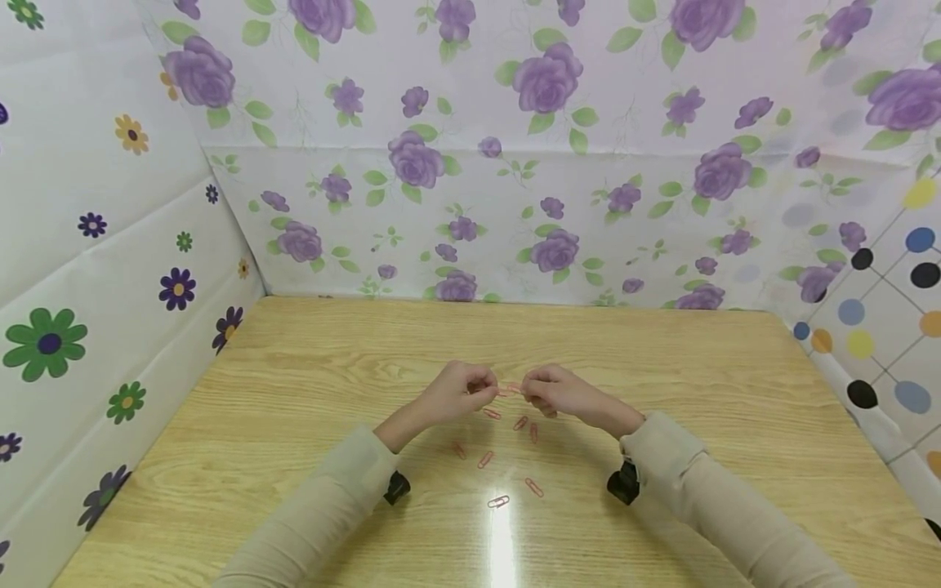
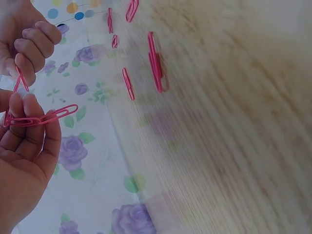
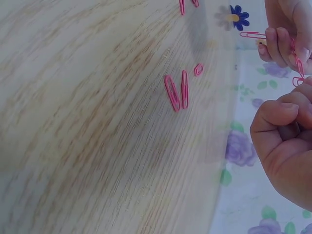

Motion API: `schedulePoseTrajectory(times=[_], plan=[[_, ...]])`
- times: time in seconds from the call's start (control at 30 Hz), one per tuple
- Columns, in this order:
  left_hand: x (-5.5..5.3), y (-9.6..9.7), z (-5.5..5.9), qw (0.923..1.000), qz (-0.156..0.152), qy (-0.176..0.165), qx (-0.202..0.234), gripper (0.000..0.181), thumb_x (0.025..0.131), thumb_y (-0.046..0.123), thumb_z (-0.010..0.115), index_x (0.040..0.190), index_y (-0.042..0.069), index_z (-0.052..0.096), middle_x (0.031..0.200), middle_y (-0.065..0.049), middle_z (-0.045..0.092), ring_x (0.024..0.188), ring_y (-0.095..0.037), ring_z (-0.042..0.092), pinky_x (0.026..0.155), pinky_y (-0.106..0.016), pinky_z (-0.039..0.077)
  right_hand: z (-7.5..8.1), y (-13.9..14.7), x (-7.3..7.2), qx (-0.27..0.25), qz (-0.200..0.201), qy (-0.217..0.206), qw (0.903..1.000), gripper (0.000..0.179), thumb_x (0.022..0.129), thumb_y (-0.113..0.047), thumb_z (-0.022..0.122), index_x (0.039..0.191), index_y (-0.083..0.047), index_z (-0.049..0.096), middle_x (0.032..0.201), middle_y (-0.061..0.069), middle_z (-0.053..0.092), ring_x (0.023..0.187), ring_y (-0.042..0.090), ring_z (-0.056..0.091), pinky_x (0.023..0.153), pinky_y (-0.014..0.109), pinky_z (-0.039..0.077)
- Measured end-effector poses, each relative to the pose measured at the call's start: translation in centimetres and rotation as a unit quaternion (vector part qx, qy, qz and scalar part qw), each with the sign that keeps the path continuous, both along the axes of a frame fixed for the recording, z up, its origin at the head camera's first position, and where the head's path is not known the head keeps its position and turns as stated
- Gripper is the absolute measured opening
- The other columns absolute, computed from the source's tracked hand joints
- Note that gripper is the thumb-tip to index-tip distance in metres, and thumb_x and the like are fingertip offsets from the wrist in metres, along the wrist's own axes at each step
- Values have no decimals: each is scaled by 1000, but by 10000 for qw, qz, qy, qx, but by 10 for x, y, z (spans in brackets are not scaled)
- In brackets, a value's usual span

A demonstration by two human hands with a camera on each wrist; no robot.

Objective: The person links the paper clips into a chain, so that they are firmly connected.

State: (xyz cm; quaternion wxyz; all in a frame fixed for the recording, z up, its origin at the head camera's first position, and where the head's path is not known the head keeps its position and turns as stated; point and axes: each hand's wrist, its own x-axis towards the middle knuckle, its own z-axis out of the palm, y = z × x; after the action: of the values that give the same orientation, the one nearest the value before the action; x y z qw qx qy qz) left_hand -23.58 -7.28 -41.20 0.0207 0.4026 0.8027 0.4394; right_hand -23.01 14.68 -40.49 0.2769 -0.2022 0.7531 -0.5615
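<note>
My left hand [image 1: 463, 390] pinches a short chain of linked pink paper clips [image 2: 62, 112], which runs across its fingers with one end sticking out. Facing it, my right hand [image 1: 562, 392] has its thumb and fingertip on a pink paper clip [image 2: 20, 77] that spans the small gap between the hands. In the right wrist view, the chain's free end [image 3: 252, 35] shows past the left fingers. Both hands are above the table, fingers curled. Several loose pink paper clips [image 1: 486, 460] lie scattered on the wood below and nearer the body.
The wooden table [image 1: 331, 343] reaches back to a flowered cloth [image 1: 515, 220] hung behind it. Patterned cloths also line the left and right sides. A black wrist camera [image 1: 397, 488] sits under the left sleeve, another black camera [image 1: 623, 483] under the right.
</note>
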Motion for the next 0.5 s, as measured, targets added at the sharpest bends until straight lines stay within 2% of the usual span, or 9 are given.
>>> schedulePoseTrajectory(times=[0.23,0.5], plan=[[2,2,1,9997,-14,204,109,11,84,-2,54,77,1,62,66,-2,60,55,-4,46,51,-20,43,-3,-1,0,-265,3,-67,9996,32,99,-12,32,70,-4,43,55,-1,25,47,12,20,52,34,19],[1,3,0,9995,24,309,100,12,84,0,53,76,3,62,65,-1,59,53,-2,45,50,-18,41,-3,-2,1,-416,-52,-180,9990,31,98,-12,33,69,-5,42,56,-1,25,47,12,20,52,32,20]])
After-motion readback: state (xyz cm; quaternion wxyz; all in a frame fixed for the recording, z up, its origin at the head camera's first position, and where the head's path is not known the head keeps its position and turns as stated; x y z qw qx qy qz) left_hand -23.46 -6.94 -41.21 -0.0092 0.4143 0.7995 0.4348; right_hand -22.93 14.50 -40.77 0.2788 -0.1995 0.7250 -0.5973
